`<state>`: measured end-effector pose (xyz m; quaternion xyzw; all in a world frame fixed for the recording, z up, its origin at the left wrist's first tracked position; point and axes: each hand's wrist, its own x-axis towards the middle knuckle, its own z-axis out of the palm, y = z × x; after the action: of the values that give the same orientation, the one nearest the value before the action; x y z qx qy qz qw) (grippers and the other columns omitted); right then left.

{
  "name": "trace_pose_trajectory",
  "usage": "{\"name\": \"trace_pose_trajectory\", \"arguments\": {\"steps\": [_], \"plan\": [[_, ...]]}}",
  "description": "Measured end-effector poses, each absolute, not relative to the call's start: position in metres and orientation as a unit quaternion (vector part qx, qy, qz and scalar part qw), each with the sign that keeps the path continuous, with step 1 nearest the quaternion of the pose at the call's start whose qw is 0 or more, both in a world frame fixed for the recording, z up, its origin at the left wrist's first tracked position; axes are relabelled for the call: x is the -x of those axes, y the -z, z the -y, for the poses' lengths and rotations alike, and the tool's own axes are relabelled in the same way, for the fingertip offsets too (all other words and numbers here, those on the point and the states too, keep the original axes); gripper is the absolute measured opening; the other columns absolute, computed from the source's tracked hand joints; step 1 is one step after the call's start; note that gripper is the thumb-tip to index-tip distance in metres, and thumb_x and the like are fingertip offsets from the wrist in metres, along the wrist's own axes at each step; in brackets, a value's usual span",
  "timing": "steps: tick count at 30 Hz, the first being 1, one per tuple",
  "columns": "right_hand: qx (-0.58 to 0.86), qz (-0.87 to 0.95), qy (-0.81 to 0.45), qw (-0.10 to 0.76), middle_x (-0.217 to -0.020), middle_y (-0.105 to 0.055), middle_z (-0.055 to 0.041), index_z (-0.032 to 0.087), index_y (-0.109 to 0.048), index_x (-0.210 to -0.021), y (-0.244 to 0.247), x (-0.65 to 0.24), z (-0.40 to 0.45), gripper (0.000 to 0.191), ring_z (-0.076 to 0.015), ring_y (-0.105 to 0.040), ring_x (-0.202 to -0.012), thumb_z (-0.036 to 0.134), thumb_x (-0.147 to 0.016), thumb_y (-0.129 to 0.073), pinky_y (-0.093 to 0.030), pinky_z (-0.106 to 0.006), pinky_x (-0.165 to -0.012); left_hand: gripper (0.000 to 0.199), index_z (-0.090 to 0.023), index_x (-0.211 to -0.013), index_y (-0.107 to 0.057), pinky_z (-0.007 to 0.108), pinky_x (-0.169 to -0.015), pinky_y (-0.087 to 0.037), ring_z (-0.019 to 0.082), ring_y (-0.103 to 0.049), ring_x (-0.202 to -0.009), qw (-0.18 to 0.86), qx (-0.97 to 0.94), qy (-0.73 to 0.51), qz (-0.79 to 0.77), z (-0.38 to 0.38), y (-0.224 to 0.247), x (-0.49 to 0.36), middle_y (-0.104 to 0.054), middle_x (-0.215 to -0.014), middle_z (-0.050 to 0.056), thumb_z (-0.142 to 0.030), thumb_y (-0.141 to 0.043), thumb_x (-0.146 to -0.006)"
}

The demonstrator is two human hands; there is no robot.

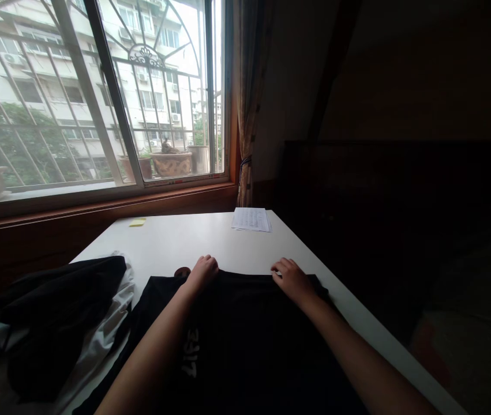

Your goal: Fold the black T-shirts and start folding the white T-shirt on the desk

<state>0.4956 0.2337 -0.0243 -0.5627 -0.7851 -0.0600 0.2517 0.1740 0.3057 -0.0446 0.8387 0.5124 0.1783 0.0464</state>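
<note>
1. Black cloth garment with pale lettering (pixel 254 334) lay spread on the smooth white table (pixel 193 239).
2. Left hand (pixel 203 272): fingers curled at the garment's far edge. Right hand (pixel 293 282): fingers loosely bent, same edge. Whether either pinched cloth: could not tell.
3. Risk, judged: uneven pulling could have skewed or creased that edge.
4. Risk, judged: leftward drag could have disturbed the crumpled black-and-white fabric heap (pixel 61 311) just beside it.

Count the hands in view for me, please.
2. The left hand is at the far edge of the black garment; the right hand is farther right along that edge.
</note>
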Motion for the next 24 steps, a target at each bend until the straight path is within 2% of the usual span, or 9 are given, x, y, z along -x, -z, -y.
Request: {"name": "trace_pose_trajectory", "arguments": {"steps": [6, 10, 12, 15, 20, 22, 24], "plan": [[0.443, 0.864, 0.021, 0.238, -0.114, -0.070, -0.0030, 0.026, -0.073, -0.112, 0.039, -0.413, -0.247, 0.026, -0.0203, -0.060, -0.108, 0.016, -0.094, -0.057, -0.049, -0.033, -0.101, 0.013, -0.019, -0.096, -0.066, 0.034, -0.092, -0.046, 0.023, -0.057, -0.100, 0.039, -0.818, -0.215, -0.533, -0.300, 0.052, -0.172, -0.066, -0.104, 0.008, -0.023, -0.054, -0.098], [0.393, 0.889, 0.007, 0.235, -0.130, -0.068, -0.0055, 0.024, -0.068, -0.129, 0.055, -0.387, -0.244, 0.036, -0.0228, -0.057, -0.122, 0.018, -0.098, -0.050, -0.045, -0.039, -0.109, 0.014, -0.019, -0.094, -0.064, 0.034, -0.093, -0.044, 0.023, -0.056, -0.099, 0.023, -0.807, -0.220, -0.547, -0.297, 0.054, -0.175, -0.064, -0.102, 0.008, -0.024, -0.052, -0.100], [0.410, 0.883, -0.008, 0.227, -0.140, -0.063, -0.0061, 0.023, -0.062, -0.137, 0.060, -0.385, -0.243, 0.040, -0.0249, -0.053, -0.130, 0.024, -0.100, -0.048, -0.040, -0.044, -0.114, 0.015, -0.019, -0.095, -0.063, 0.035, -0.093, -0.044, 0.024, -0.054, -0.100, 0.013, -0.803, -0.218, -0.555, -0.295, 0.053, -0.176, -0.064, -0.102, 0.008, -0.024, -0.050, -0.100], [0.445, 0.875, -0.045, 0.185, -0.152, -0.051, -0.0026, 0.028, -0.053, -0.146, 0.060, -0.392, -0.240, 0.046, -0.0268, -0.043, -0.142, 0.035, -0.101, -0.046, -0.032, -0.050, -0.119, 0.019, -0.019, -0.096, -0.062, 0.036, -0.091, -0.043, 0.026, -0.052, -0.102, 0.000, -0.795, -0.213, -0.568, -0.291, 0.051, -0.177, -0.063, -0.103, 0.009, -0.026, -0.046, -0.102], [0.452, 0.879, -0.088, 0.122, -0.162, -0.034, 0.0020, 0.035, -0.037, -0.155, 0.051, -0.414, -0.234, 0.054, -0.0264, -0.025, -0.152, 0.049, -0.103, -0.040, -0.016, -0.055, -0.123, 0.020, -0.021, -0.097, -0.062, 0.036, -0.085, -0.043, 0.027, -0.049, -0.105, -0.010, -0.787, -0.198, -0.584, -0.287, 0.049, -0.176, -0.060, -0.107, 0.010, -0.032, -0.046, -0.102], [0.463, 0.874, -0.093, 0.114, -0.163, -0.032, 0.0023, 0.036, -0.035, -0.155, 0.050, -0.428, -0.232, 0.055, -0.0265, -0.022, -0.152, 0.052, -0.103, -0.038, -0.014, -0.055, -0.123, 0.020, -0.021, -0.098, -0.062, 0.036, -0.084, -0.043, 0.028, -0.049, -0.106, -0.012, -0.787, -0.193, -0.586, -0.287, 0.048, -0.176, -0.060, -0.109, 0.010, -0.033, -0.047, -0.102], [0.482, 0.864, -0.085, 0.119, -0.162, -0.035, 0.0021, 0.037, -0.040, -0.153, 0.051, -0.447, -0.229, 0.052, -0.0271, -0.025, -0.151, 0.052, -0.103, -0.038, -0.015, -0.055, -0.122, 0.020, -0.022, -0.098, -0.062, 0.036, -0.083, -0.043, 0.028, -0.048, -0.107, -0.012, -0.788, -0.189, -0.586, -0.287, 0.047, -0.176, -0.059, -0.111, 0.009, -0.034, -0.047, -0.102]]}}
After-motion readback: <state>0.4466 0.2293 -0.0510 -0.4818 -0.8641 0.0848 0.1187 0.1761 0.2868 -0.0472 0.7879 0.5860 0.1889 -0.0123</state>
